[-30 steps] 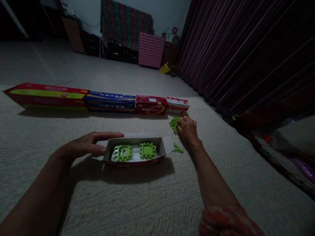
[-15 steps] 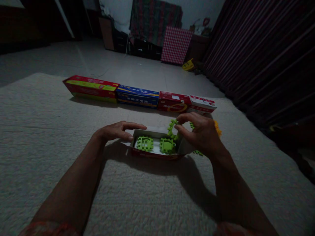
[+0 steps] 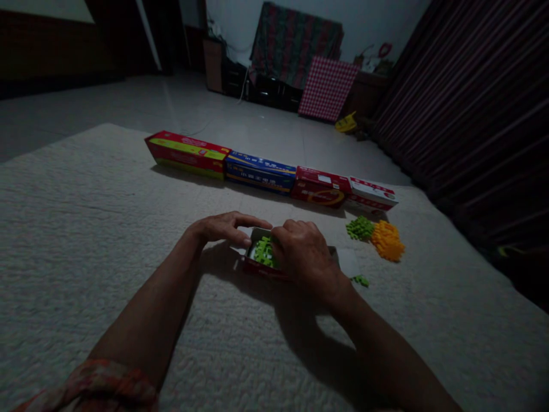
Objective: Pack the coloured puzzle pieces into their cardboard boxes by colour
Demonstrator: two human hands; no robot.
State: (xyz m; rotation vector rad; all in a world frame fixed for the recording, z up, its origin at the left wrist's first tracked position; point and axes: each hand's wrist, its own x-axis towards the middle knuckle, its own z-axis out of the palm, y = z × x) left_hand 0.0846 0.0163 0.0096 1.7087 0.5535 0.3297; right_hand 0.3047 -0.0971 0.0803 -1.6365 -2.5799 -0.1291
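Head view | small box: on mat, green blocks inside | left hand: thumb and forefinger parted, at box's left end | right hand: over box, fingertips hidden, grip untellable | advisable: brace box, lay pieces flat

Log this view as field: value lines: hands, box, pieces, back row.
Left hand: at left end of open box
Right hand: over the box, fingertips hidden
Inside box: green piece, partly hidden
Right of box: green pile, orange pile, small green bits
Back row, left to right: red-yellow box, blue box, red box, red-white box
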